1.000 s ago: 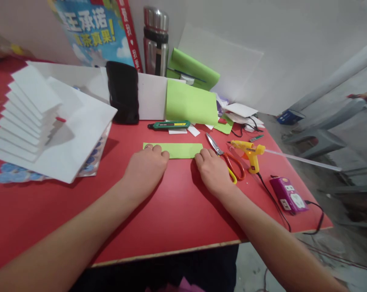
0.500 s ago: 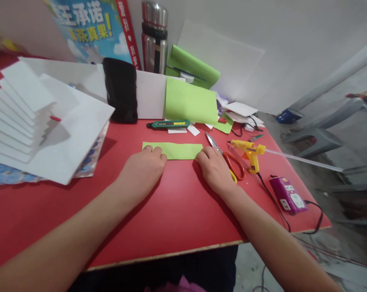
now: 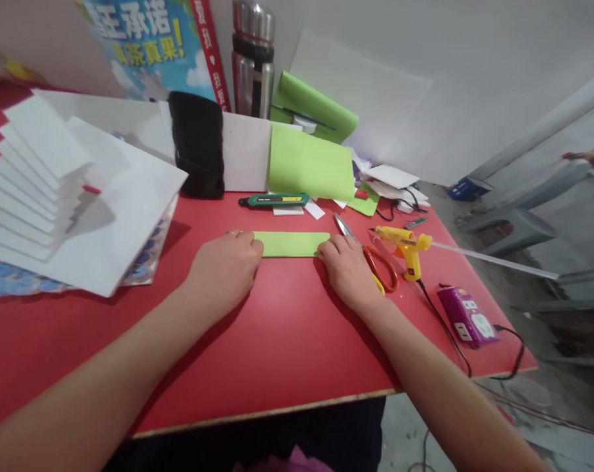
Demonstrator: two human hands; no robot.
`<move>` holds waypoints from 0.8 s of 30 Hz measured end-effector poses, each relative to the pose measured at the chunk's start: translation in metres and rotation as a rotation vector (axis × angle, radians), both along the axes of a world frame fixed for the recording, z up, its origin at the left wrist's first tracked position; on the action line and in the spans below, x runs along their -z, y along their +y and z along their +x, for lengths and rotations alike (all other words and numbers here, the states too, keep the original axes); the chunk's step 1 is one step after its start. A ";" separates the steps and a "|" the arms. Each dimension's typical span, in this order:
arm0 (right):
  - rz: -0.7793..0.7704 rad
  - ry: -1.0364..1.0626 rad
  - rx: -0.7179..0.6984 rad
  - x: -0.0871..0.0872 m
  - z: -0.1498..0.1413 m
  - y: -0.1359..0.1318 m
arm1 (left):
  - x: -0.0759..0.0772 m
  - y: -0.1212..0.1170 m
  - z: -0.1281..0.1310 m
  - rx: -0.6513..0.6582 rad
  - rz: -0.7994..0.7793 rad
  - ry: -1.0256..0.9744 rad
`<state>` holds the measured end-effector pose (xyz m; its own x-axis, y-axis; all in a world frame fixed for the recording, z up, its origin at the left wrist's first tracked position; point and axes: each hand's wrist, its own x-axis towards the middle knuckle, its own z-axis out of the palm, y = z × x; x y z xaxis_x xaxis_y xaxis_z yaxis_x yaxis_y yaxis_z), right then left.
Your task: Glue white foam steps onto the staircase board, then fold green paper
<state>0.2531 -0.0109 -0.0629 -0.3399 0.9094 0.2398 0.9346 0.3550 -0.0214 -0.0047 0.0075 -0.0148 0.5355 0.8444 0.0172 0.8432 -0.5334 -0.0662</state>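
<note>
A folded strip of light green paper (image 3: 292, 244) lies on the red table between my two hands. My left hand (image 3: 228, 265) is closed over its left end, with fingers curled and their tips hidden. At the right end, my right hand (image 3: 349, 269) has its fingers bent and pressed together on the strip's edge; its thumb is mostly hidden. Scissors with red and yellow handles (image 3: 381, 269) lie beside my right hand, which partly covers them. A green utility knife (image 3: 275, 200) rests just behind the strip.
To the right are a yellow glue gun (image 3: 400, 244) with a long glue stick and a purple box (image 3: 469, 316) with a cord. White boards (image 3: 134, 170) are stacked left. Behind stand a black phone-like object (image 3: 197, 147), a steel flask (image 3: 252, 59) and green paper (image 3: 311, 160).
My left hand has shifted slightly left and down along the strip's left end. The strip bulged a little half a second ago and now looks flatter. My right hand stays nearly in place.
</note>
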 end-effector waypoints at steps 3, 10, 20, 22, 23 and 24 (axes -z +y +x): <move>-0.006 0.060 -0.004 0.000 0.001 0.001 | 0.003 0.004 -0.004 -0.014 -0.022 -0.018; -0.071 0.226 -0.015 -0.002 0.007 0.008 | 0.003 0.019 -0.014 -0.070 -0.149 -0.182; -0.203 0.494 -0.057 -0.009 0.015 0.023 | 0.009 0.033 -0.028 -0.159 -0.300 -0.451; -0.234 0.546 -0.023 -0.010 0.015 0.024 | 0.012 0.034 -0.028 -0.171 -0.319 -0.488; -0.252 0.570 -0.001 -0.010 0.015 0.024 | 0.013 0.034 -0.029 -0.178 -0.332 -0.512; -0.269 0.590 0.019 -0.011 0.014 0.025 | 0.014 0.035 -0.029 -0.183 -0.347 -0.538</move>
